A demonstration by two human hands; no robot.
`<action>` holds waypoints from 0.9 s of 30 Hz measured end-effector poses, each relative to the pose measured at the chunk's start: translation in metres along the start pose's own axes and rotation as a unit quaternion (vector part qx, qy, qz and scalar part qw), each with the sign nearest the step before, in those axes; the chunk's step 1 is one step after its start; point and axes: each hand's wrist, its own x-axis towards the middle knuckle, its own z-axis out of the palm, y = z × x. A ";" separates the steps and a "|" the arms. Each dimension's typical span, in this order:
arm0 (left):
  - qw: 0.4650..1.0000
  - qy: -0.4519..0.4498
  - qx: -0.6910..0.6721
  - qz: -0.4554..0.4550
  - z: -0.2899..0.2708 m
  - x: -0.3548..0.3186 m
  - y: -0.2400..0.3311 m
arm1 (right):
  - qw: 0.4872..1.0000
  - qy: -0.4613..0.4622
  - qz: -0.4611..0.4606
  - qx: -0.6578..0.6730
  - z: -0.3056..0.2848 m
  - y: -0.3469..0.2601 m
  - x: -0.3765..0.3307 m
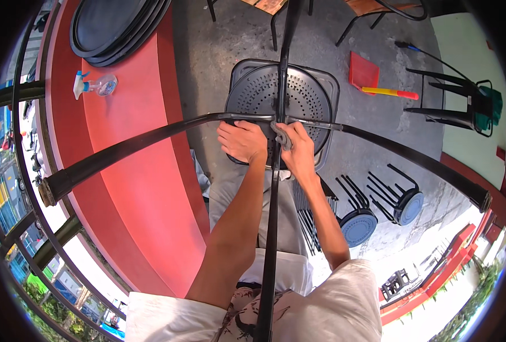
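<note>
**Two hands on the upturned black table**

At the centre of the view, a black metal table base (275, 122) is standing upside down, its legs spreading outward toward 9 o'clock, 3 o'clock, 12 o'clock and 6 o'clock. The legs are meeting at a hub above a round perforated black tabletop (253, 94), which is lying on the grey concrete floor (218, 40).

The left hand (242, 141) is resting with fingers curled on the leg that is running toward 9 o'clock, just beside the hub. The right hand (299, 151) is closing around a small grey tool (281, 135), which looks like a wrench, and is pressing it at the hub, where the legs are joining. The two hands are lying close to each other, apart only by the leg that is coming down toward 6 o'clock.

At 9 o'clock a long red bench (133, 171) is curving along the floor. At 10 o'clock on it a clear spray bottle (96, 85) is lying, and at 11 o'clock a stack of black round tabletops (116, 25) is sitting. At 2 o'clock a red dustpan (364, 71) with a yellow handle is lying on the floor. At 4 o'clock two more round table bases (378, 208) are lying on the floor.
</note>
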 end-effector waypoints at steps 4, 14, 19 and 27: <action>1.000 0.010 0.007 0.000 0.002 0.002 -0.002 | 0.999 0.040 -0.005 0.026 0.007 0.006 -0.015; 0.999 0.010 0.032 -0.006 0.006 -0.001 -0.003 | 0.984 0.147 0.087 0.048 0.025 0.009 -0.029; 0.999 0.006 0.037 -0.014 0.006 -0.003 0.003 | 0.981 0.130 0.128 0.066 0.020 0.012 -0.017; 0.999 0.022 0.047 0.000 0.004 -0.002 0.002 | 0.978 0.080 0.166 0.096 0.000 0.009 -0.013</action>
